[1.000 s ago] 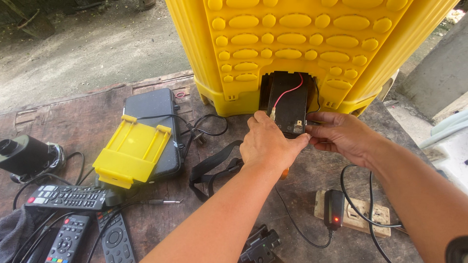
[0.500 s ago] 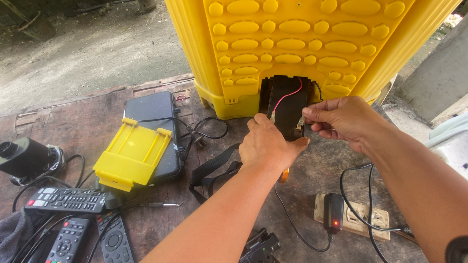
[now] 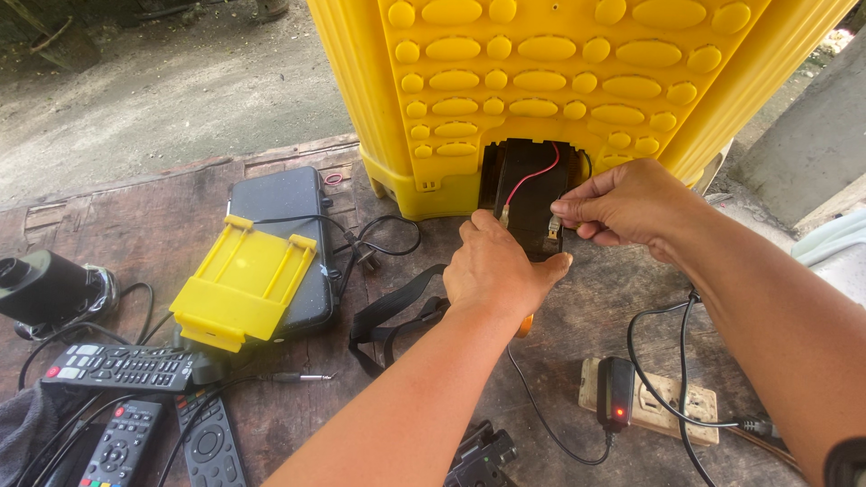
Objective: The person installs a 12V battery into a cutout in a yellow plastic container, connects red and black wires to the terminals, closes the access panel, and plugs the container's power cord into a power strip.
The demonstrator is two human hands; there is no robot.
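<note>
A large yellow plastic tank (image 3: 541, 81) stands at the back of the wooden table, with a dark opening at its base. A black battery (image 3: 532, 194) sits half out of that opening, a red wire (image 3: 532, 176) running down its face. My left hand (image 3: 496, 266) grips the battery's lower front, and an orange tool tip shows under the palm. My right hand (image 3: 622, 203) pinches a small metal wire connector (image 3: 553, 225) at the battery's right edge.
A yellow plastic cover (image 3: 244, 284) lies on a dark grey case (image 3: 280, 198) to the left. Several remote controls (image 3: 117, 365) sit at the lower left beside a black cylinder (image 3: 41, 284). A plugged adapter (image 3: 616, 392) on a power strip (image 3: 672, 406), black cables and a strap (image 3: 388, 311) lie nearby.
My right hand has lifted from the battery's right side and now pinches the connector. The battery sits slightly further out of the opening. My left hand has barely moved.
</note>
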